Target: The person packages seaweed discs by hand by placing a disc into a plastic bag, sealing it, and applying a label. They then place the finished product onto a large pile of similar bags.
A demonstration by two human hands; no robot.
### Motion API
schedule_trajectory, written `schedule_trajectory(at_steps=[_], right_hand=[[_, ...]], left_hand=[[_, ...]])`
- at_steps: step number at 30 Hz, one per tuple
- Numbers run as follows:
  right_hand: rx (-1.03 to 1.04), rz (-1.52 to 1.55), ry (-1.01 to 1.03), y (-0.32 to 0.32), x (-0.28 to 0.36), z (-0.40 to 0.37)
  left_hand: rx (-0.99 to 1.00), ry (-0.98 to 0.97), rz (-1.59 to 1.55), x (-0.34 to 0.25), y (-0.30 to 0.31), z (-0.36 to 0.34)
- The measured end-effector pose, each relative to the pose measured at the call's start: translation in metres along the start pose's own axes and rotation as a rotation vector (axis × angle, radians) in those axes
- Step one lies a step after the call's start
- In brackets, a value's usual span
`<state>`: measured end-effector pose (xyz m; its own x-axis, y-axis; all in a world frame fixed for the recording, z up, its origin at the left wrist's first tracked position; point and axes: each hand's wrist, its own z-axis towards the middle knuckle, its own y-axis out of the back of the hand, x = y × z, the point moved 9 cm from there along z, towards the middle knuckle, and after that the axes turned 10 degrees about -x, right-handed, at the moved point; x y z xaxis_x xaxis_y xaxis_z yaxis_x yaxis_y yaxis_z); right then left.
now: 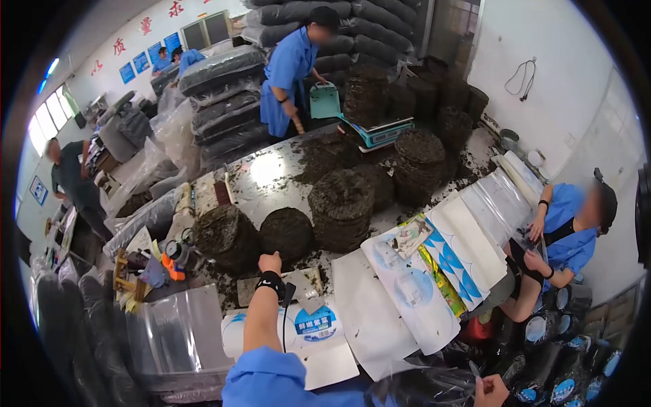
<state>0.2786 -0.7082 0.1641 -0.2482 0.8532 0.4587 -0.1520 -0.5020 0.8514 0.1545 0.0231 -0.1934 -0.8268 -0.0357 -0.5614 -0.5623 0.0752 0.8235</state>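
My left hand (270, 263) reaches forward to the near edge of a low dark round stack (287, 234); its fingers are bent against that edge, and a black band circles the wrist. At the bottom right, my right hand (491, 391) is closed on the edge of a clear plastic bag (427, 385) with dark contents. Under my left forearm lies a white printed bag (315, 325) with a blue label. Taller dark stacks stand left (226, 237) and right (341, 207) of the low one.
A co-worker (291, 74) across the table holds a green dustpan (325, 100). Another person (576, 224) sits at the right. A blue scale (383, 136) stands among stacks. White sheets (376, 312) cover the near edge. Filled bags (559, 346) lie lower right.
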Motion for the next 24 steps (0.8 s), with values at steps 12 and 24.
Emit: schedule_trajectory(at_steps=[12, 24], right_hand=[[-0.049, -0.059, -0.078, -0.008, 0.037, -0.002], [0.104, 0.011, 0.095, -0.056, 0.038, 0.013]], left_hand=[[-0.258, 0.334, -0.013, -0.042, 0.032, -0.029], [-0.455, -0.064, -0.741, -0.080, 0.211, -0.012]])
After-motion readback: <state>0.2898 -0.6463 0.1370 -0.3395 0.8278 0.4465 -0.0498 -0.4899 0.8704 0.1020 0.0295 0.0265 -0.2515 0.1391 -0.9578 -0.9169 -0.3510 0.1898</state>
